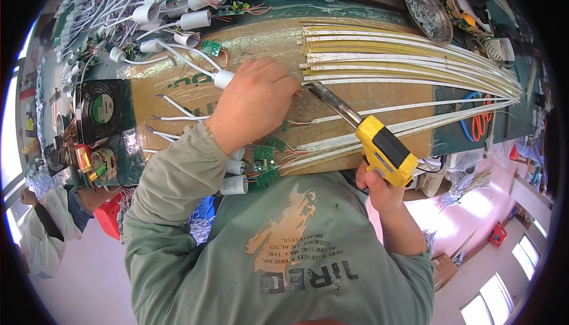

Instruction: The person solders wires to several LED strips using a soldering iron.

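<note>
My left hand (255, 102) is closed over the cardboard, palm down. From under it juts a white plastic end cap (223, 79) with a white cable. Its fingertips pinch by the left end of a white LED strip (379, 80); a little reddish wire shows there, and the rest inside the grip is hidden. My right hand (379, 187) grips the handle of a yellow and black soldering gun (385, 150). The gun's dark tip meets the strip ends close to my left fingertips. Below my left wrist lie green circuit boards (264, 158) wired to strips, with white caps (235, 185) attached.
Many LED strips (409, 43) fan out on the cardboard (379, 96). Caps with boards and cables (195, 21) pile up at far left. A black fan (99, 109) stands left, near a solder spool (84, 158). A metal dish (430, 13) sits far right; another person (53, 221) is at left.
</note>
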Motion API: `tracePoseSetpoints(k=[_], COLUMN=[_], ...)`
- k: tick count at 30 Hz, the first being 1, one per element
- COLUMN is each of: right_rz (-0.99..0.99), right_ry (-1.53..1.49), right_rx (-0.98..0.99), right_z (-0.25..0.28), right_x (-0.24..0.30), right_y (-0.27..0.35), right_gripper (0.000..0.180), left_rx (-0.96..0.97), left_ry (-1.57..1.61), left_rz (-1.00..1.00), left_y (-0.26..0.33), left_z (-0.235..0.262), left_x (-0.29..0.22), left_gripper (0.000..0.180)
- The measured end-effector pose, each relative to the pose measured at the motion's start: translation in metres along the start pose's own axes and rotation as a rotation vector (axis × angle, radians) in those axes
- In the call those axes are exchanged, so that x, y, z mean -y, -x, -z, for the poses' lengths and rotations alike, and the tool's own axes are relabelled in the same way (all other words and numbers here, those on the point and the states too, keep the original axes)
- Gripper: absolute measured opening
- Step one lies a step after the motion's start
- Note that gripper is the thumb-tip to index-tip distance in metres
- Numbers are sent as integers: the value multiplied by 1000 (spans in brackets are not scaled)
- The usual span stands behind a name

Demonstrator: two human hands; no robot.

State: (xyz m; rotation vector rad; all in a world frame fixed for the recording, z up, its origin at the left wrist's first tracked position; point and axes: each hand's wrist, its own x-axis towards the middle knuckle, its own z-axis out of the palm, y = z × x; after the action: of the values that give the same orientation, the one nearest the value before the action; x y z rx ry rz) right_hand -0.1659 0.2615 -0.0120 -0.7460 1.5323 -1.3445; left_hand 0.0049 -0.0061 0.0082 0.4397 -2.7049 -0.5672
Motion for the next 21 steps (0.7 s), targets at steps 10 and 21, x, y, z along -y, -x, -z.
tracePoseSetpoints(k=[10,21], right_rz=[-7,11], right_ry=[-75,-95], right_rx=[-20,-22], right_z=[0,0], right_x=[-1,1], right_y=[3,4], right_gripper=[70,68], left_rx=[-17,-21], left_ry=[3,-4], left_rz=[2,-3], left_y=[-1,0], left_z=[-1,1], left_x=[-1,-1], left_gripper=[16,15])
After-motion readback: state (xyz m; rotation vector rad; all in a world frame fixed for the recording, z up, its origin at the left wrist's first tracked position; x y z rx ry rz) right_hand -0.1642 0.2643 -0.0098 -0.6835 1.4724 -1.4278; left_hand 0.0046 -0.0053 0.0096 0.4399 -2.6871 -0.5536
